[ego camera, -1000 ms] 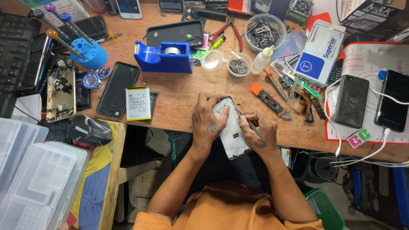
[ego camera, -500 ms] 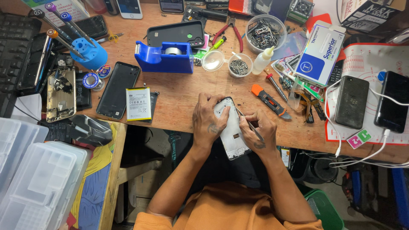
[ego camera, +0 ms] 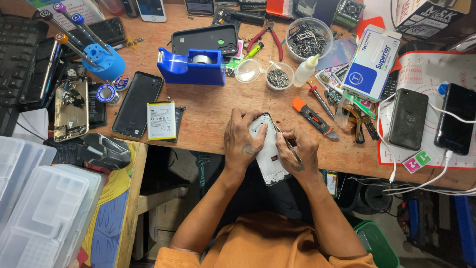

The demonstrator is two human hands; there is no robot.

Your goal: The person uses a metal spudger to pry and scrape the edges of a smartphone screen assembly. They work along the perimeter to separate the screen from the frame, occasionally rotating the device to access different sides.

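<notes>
A white phone frame point(ego camera: 270, 156) lies at the near edge of the wooden workbench point(ego camera: 208, 109), partly overhanging it. My left hand point(ego camera: 241, 139) grips its left side, fingers curled over the upper edge. My right hand point(ego camera: 300, 151) holds thin metal tweezers point(ego camera: 286, 144), their tip pointing at the upper right edge of the phone frame. Part of the frame is hidden under both hands.
A blue tape dispenser point(ego camera: 192, 65), a black phone back point(ego camera: 137, 104), a white battery point(ego camera: 161, 121), an orange-handled tool point(ego camera: 314, 117), small bowls of screws point(ego camera: 278, 76), a blue screwdriver stand point(ego camera: 104, 62), charging phones point(ego camera: 455, 119) at right, clear plastic boxes point(ego camera: 44, 213) at lower left.
My hands have barely moved; the right hand's tweezers shifted slightly along the phone frame's right edge.
</notes>
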